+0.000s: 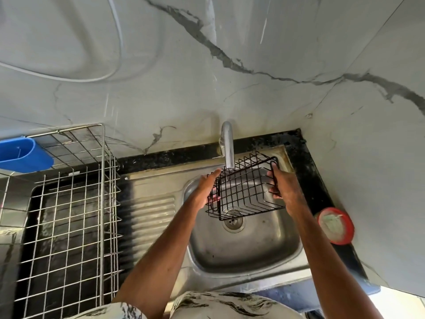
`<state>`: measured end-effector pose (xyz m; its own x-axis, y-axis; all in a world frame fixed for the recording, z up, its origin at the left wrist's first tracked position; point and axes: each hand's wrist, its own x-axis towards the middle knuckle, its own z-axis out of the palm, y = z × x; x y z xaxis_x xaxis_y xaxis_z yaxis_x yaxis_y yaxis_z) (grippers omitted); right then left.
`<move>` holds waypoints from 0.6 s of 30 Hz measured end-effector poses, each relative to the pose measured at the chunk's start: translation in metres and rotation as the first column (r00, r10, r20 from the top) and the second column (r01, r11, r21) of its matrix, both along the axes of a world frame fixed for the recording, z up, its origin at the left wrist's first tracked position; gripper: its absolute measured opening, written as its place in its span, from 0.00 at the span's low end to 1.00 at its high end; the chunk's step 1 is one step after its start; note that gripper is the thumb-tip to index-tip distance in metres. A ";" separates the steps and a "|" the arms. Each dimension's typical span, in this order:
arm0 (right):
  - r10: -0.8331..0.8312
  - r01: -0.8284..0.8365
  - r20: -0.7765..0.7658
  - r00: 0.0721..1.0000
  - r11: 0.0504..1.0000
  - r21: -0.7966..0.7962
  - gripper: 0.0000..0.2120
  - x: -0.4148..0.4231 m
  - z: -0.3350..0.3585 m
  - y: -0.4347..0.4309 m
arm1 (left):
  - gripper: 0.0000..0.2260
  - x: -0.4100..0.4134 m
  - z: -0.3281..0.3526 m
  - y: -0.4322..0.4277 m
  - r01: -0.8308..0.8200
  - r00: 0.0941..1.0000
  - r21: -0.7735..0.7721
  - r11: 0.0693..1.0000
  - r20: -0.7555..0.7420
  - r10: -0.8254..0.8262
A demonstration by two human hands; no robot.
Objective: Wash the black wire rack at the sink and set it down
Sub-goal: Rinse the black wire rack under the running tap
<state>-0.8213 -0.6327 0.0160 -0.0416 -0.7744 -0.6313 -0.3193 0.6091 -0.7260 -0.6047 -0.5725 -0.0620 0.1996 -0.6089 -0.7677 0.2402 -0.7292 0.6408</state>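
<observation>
Head view: black wire rack [243,187] between hands [284,185].

The sink [243,247] is brushed stainless steel, dull and a bit stained, same as the faucet [227,148]. The wire rack [246,192] is black-coated metal, the big dish basket [69,217] on the left shiny bare wire. The wall [230,88] is glossy marble-look (tile, probably).
</observation>
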 end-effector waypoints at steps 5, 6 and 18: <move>0.189 -0.183 0.066 0.980 0.979 -0.093 0.19 -0.005 0.002 0.004 | 0.43 0.005 0.009 0.000 0.030 0.994 -0.004 1.000 0.106 -0.030; 0.263 -0.258 0.050 0.964 0.963 -0.080 0.22 -0.009 -0.001 0.004 | 0.43 0.006 0.006 0.001 0.046 0.994 0.002 0.999 0.098 -0.046; 0.448 -0.434 -0.142 0.883 0.893 0.121 0.42 -0.007 -0.023 -0.010 | 0.52 0.008 -0.002 0.010 0.140 0.973 0.008 0.990 0.183 -0.140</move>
<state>-0.8285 -0.6429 -0.0069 0.1852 -0.6818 -0.7077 -0.6771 0.4334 -0.5947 -0.5967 -0.5624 -0.0642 0.2485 -0.6445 -0.7231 0.0146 -0.7439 0.6681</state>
